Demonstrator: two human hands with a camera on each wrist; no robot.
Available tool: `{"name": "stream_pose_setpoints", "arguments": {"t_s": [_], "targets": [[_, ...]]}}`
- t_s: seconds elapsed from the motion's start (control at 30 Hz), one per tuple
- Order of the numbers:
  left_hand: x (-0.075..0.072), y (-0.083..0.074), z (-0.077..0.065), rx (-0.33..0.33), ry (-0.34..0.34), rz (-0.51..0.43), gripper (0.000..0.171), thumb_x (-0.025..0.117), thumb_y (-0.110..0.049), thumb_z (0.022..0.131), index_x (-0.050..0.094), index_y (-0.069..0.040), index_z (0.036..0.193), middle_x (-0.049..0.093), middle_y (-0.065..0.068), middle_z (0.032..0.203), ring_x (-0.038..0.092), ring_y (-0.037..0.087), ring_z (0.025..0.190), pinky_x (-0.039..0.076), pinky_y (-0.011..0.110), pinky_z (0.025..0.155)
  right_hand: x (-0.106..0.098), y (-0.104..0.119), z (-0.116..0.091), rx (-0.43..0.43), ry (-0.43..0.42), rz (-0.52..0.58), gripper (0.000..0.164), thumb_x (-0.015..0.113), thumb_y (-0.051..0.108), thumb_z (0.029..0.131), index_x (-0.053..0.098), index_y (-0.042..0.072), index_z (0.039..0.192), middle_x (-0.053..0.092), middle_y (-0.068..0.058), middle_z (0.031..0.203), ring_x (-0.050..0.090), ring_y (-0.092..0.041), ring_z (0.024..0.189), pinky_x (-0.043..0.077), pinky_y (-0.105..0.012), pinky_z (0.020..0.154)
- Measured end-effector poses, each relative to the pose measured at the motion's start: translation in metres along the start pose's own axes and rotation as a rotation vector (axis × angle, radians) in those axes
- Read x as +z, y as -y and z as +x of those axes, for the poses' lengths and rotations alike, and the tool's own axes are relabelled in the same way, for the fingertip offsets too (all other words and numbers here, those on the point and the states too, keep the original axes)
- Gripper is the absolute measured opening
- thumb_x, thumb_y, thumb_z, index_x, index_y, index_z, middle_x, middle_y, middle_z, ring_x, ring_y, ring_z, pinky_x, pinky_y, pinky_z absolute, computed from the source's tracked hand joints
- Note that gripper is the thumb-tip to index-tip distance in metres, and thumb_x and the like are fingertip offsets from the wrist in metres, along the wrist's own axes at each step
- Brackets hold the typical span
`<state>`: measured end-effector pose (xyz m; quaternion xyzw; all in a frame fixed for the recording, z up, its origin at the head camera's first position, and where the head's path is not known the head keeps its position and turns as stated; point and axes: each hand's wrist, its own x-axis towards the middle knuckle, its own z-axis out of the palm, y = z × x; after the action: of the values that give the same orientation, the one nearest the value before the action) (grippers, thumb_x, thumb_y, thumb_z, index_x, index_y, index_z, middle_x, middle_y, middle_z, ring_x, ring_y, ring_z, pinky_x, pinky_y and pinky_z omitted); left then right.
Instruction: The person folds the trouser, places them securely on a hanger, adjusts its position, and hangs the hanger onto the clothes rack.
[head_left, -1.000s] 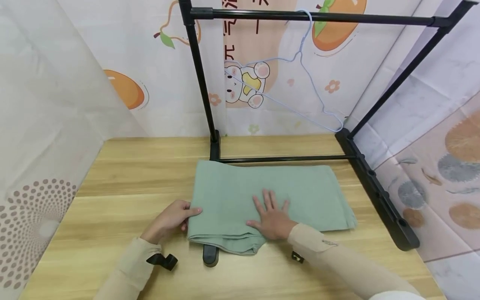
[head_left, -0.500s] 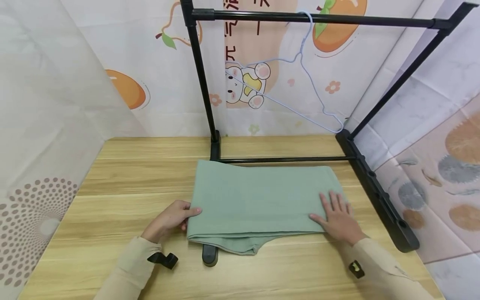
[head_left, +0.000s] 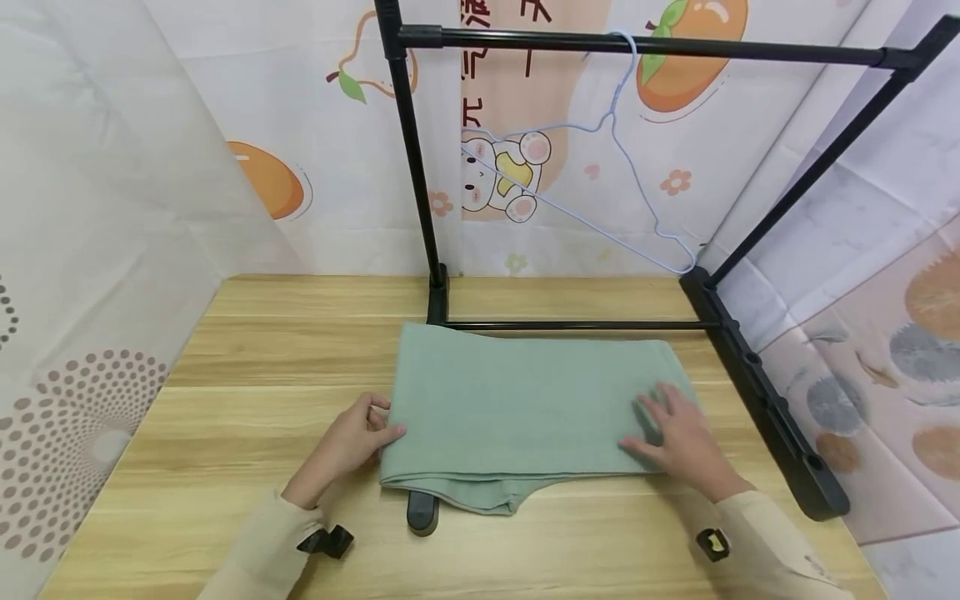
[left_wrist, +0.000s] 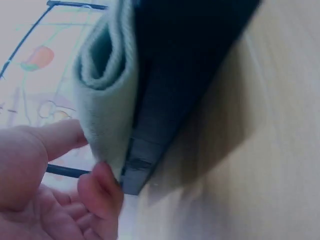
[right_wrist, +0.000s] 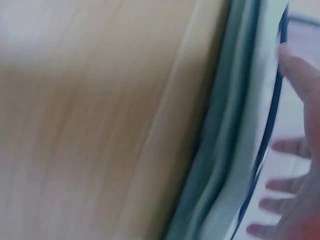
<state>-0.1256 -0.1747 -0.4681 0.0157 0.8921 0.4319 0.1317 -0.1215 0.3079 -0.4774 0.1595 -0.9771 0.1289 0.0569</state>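
Two hands, the left hand (head_left: pixel 348 442) and the right hand (head_left: pixel 682 442), are at opposite ends of a folded green cloth (head_left: pixel 517 408). The left hand pinches the cloth's left edge, its thumb on the upper side; the left wrist view shows the folded layers looped at that edge. The right hand is open, fingers spread over the right end of the cloth; whether its fingertips press on the fabric cannot be told. Beige sleeves (head_left: pixel 258 546) cover both forearms, and a small black device (head_left: pixel 336 542) sits at each wrist.

The cloth lies as a long rectangle on the wooden table (head_left: pixel 262 400), its left part resting across the black left foot (head_left: pixel 422 514) of a rack. The rounded front tip of that foot sticks out from under the near edge, where a lower layer also hangs out in a curve. Just behind the cloth runs the rack's lower crossbar (head_left: pixel 585 325). The right foot (head_left: pixel 772 400) stands a little apart from the cloth's right end. From the top bar (head_left: pixel 517 40) hangs a light blue hanger (head_left: pixel 615 98). Behind the table is a white curtain (head_left: pixel 322 167) printed with orange fruit; to the right, another curtain (head_left: pixel 847 400) bears round grey and tan prints.
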Motion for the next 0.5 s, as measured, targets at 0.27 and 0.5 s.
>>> {"name": "stream_pose_setpoints", "arguments": {"t_s": [0.27, 0.5], "targets": [[0.001, -0.008, -0.02, 0.329, 0.035, 0.182, 0.013, 0.077, -0.019, 0.083, 0.065, -0.016, 0.085, 0.058, -0.008, 0.08, 0.049, 0.0, 0.072, 0.046, 0.019, 0.063, 0.014, 0.061, 0.011, -0.261, -0.003, 0.037, 0.034, 0.084, 0.033, 0.073, 0.073, 0.013, 0.098, 0.065, -0.005, 0.104, 0.061, -0.021, 0.096, 0.053, -0.039, 0.082], [0.0, -0.01, -0.03, 0.428, 0.095, 0.334, 0.012, 0.078, -0.023, 0.083, 0.07, -0.017, 0.088, 0.059, -0.012, 0.084, 0.049, -0.002, 0.075, 0.047, 0.019, 0.066, 0.024, 0.077, 0.01, -0.388, -0.018, 0.064, 0.028, 0.086, 0.029, 0.07, 0.072, 0.015, 0.09, 0.06, 0.005, 0.092, 0.051, -0.01, 0.082, 0.046, -0.028, 0.069]]}}
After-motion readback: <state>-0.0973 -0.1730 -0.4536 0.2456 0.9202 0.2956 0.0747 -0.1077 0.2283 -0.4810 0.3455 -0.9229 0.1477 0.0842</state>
